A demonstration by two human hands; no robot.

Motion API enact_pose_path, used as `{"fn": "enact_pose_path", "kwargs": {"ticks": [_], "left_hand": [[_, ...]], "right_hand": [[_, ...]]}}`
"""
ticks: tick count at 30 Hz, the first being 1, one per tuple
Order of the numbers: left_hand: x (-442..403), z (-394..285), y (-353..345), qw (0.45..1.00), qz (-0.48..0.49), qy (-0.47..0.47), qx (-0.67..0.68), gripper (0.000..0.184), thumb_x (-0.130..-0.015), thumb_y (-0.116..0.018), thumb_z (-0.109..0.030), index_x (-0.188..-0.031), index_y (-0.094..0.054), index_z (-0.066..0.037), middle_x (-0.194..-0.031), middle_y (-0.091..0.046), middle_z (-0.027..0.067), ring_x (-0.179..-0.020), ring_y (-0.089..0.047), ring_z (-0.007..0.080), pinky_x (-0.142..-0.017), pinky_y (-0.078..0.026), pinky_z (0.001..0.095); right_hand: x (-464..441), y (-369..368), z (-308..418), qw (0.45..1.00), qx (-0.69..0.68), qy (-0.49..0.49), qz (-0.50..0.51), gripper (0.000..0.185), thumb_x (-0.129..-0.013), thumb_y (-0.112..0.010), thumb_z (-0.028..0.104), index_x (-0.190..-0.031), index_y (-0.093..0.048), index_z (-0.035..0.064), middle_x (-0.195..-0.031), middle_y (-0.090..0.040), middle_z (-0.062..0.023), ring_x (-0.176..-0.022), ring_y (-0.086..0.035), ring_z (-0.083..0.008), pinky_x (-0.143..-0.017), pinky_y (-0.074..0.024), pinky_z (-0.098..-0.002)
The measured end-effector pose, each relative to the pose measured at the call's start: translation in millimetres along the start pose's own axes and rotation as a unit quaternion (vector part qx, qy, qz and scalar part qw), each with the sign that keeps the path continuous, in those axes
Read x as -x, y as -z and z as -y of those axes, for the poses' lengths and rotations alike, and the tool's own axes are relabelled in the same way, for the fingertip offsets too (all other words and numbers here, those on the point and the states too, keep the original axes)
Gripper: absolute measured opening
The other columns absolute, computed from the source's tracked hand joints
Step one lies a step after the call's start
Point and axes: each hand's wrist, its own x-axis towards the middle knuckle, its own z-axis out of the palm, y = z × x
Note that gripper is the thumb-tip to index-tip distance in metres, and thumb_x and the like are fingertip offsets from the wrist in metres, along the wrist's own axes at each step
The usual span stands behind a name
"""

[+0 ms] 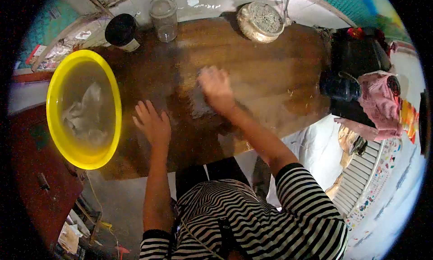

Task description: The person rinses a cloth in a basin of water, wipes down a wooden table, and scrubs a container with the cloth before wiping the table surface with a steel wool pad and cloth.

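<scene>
My left hand [152, 125] lies with its fingers spread on the brown wooden table [275, 75], near the right side of a yellow basin [117, 120]. Cloudy water fills the basin, and a pale cloth [85, 109] is soaking in it. Over the middle of the table, my right hand [215, 86] is curled and pressed down, slightly blurred. Whatever sits under its fingers is hidden. Dark wet patches mark the wood around both hands.
Along the back edge stand a black container [122, 30], a clear jar [164, 19] and a round pot with a patterned top [260, 22]. Pink cloth [381, 102] and dark items are piled at the right end. A white slatted rack [358, 174] stands below right.
</scene>
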Motion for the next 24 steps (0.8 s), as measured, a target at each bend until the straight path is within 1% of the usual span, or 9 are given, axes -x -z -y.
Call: {"fn": "enact_pose_path", "kwargs": {"ticks": [5, 9, 12, 14, 15, 17, 19, 21, 24], "left_hand": [[-3.6, -5.0, 7.8, 1.0, 0.018, 0.006, -0.016, 0.06, -0.087, -0.053, -0.027, -0.138, -0.035, 0.0, -0.149, -0.024, 0.0204, -0.139, -0.019, 0.0344, -0.11, -0.014, 0.0542], [-1.7, -3.1, 8.8, 1.0, 0.019, -0.001, -0.018, 0.06, -0.088, -0.052, -0.027, -0.138, -0.036, -0.001, -0.149, -0.024, 0.0206, -0.139, -0.02, 0.0342, -0.11, -0.014, 0.054], [-0.4, -5.7, 8.6, 1.0, -0.003, -0.012, -0.027, 0.061, -0.087, -0.054, -0.028, -0.138, -0.036, -0.001, -0.148, -0.025, 0.0203, -0.139, -0.021, 0.0336, -0.109, -0.016, 0.0535], [1.9, -9.0, 11.4, 0.999, -0.005, -0.016, -0.041, 0.06, -0.087, -0.054, -0.028, -0.138, -0.036, -0.002, -0.148, -0.027, 0.02, -0.138, -0.023, 0.0339, -0.109, -0.018, 0.0532], [1.5, -8.7, 11.8, 0.999, -0.008, -0.023, -0.048, 0.06, -0.087, -0.055, -0.028, -0.137, -0.037, -0.002, -0.147, -0.027, 0.0199, -0.138, -0.024, 0.034, -0.108, -0.019, 0.0531], [2.2, -6.2, 0.7, 0.997, -0.026, -0.026, -0.065, 0.059, -0.087, -0.055, -0.029, -0.137, -0.037, -0.002, -0.147, -0.029, 0.0195, -0.137, -0.026, 0.0344, -0.108, -0.02, 0.0529], [2.0, -6.3, -0.8, 0.996, -0.034, -0.028, -0.073, 0.059, -0.088, -0.055, -0.029, -0.137, -0.037, -0.002, -0.146, -0.03, 0.019, -0.136, -0.027, 0.0346, -0.107, -0.021, 0.0528], [3.5, -4.8, 3.5, 0.997, -0.025, -0.037, -0.071, 0.058, -0.088, -0.055, -0.029, -0.137, -0.038, -0.002, -0.146, -0.03, 0.0185, -0.135, -0.028, 0.0349, -0.107, -0.022, 0.0529], [6.5, -0.6, -2.7, 0.995, -0.041, -0.056, -0.075, 0.059, -0.089, -0.055, -0.03, -0.138, -0.037, -0.003, -0.147, -0.03, 0.0179, -0.135, -0.027, 0.0352, -0.106, -0.022, 0.0537]], "right_hand": [[-94.7, -31.4, -106.9, 0.977, 0.136, -0.101, -0.126, 0.041, -0.084, -0.047, 0.012, -0.121, -0.046, -0.0041, -0.128, -0.049, -0.023, -0.116, -0.048, -0.0401, -0.1, -0.0348, -0.0489], [-175.9, -35.6, -114.8, 0.935, 0.033, -0.343, -0.086, 0.022, -0.082, -0.048, 0.014, -0.098, -0.055, 0.0016, -0.102, -0.06, -0.0154, -0.094, -0.056, -0.0316, -0.084, -0.0422, -0.0434], [-165.7, -43.8, -79.9, 0.974, 0.073, -0.173, -0.126, 0.016, -0.077, -0.052, 0.013, -0.084, -0.062, 0.0019, -0.096, -0.06, -0.0147, -0.093, -0.056, -0.0305, -0.085, -0.0424, -0.0412], [-132.8, -32.9, -20.7, 0.98, -0.135, -0.118, -0.092, 0.034, -0.082, -0.047, 0.012, -0.11, -0.059, -0.0027, -0.119, -0.056, -0.0223, -0.117, -0.049, -0.0354, -0.106, -0.0315, -0.0429], [-102.5, -79.7, 9.3, 0.981, 0.031, -0.052, -0.185, 0.04, -0.086, -0.043, 0.013, -0.122, -0.052, -0.0022, -0.129, -0.05, -0.0231, -0.127, -0.042, -0.0346, -0.11, -0.0276, -0.0442], [-47.8, -96.0, 76.8, 0.923, -0.33, -0.141, -0.142, 0.043, -0.088, -0.044, 0.017, -0.128, -0.049, 0.002, -0.138, -0.042, -0.0203, -0.133, -0.032, -0.0357, -0.112, -0.0206, -0.0483], [19.0, -24.0, 104.2, 0.918, -0.381, -0.084, -0.07, 0.042, -0.086, -0.047, 0.018, -0.127, -0.048, 0.0046, -0.143, -0.035, -0.0192, -0.135, -0.029, -0.037, -0.112, -0.0188, -0.0507], [60.1, 43.8, 75.0, 0.959, -0.231, -0.084, 0.141, 0.041, -0.086, -0.048, 0.016, -0.125, -0.049, 0.0049, -0.142, -0.035, -0.0183, -0.134, -0.03, -0.0365, -0.11, -0.0226, -0.05], [168.8, 5.4, -8.5, 0.977, 0.114, -0.176, 0.044, 0.044, -0.084, -0.049, 0.014, -0.128, -0.048, 0.0062, -0.136, -0.044, -0.0157, -0.127, -0.039, -0.0337, -0.106, -0.0278, -0.0499]]}}
